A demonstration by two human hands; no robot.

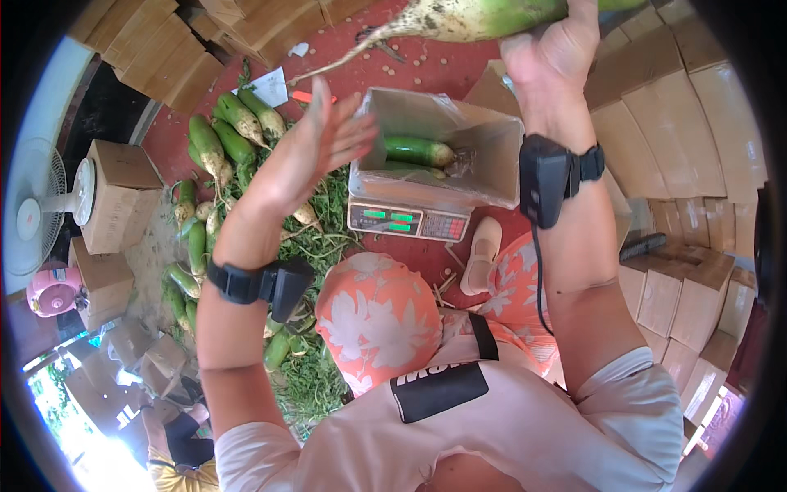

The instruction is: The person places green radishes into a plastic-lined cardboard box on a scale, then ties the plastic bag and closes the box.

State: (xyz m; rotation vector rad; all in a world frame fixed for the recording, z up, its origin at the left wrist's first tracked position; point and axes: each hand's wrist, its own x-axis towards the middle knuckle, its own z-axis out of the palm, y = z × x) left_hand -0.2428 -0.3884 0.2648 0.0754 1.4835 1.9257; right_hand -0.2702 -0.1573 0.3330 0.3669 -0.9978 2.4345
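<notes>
My right hand (556, 58) is raised at the top of the view, gripping a large green radish (467, 23). The radish lies roughly level, its pale, soil-stained root tapering to a long thin tail at the left; its right end runs towards the frame's edge. My left hand (323, 138), slightly blurred, is held up with fingers apart and nothing in it, near the left wall of a cardboard box (455, 112). Green radishes (419, 151) lie inside this plastic-lined box beside some clear wrap. Under the box is a digital scale (409, 221) with lit green displays.
Several green radishes (206, 144) with cut leaves (332, 237) cover the floor at left. An orange-handled tool (312, 97) lies near white paper (265, 89). Cardboard cartons (667, 111) are stacked right and behind. A white fan (37, 212) stands far left; another person (178, 433) is lower left.
</notes>
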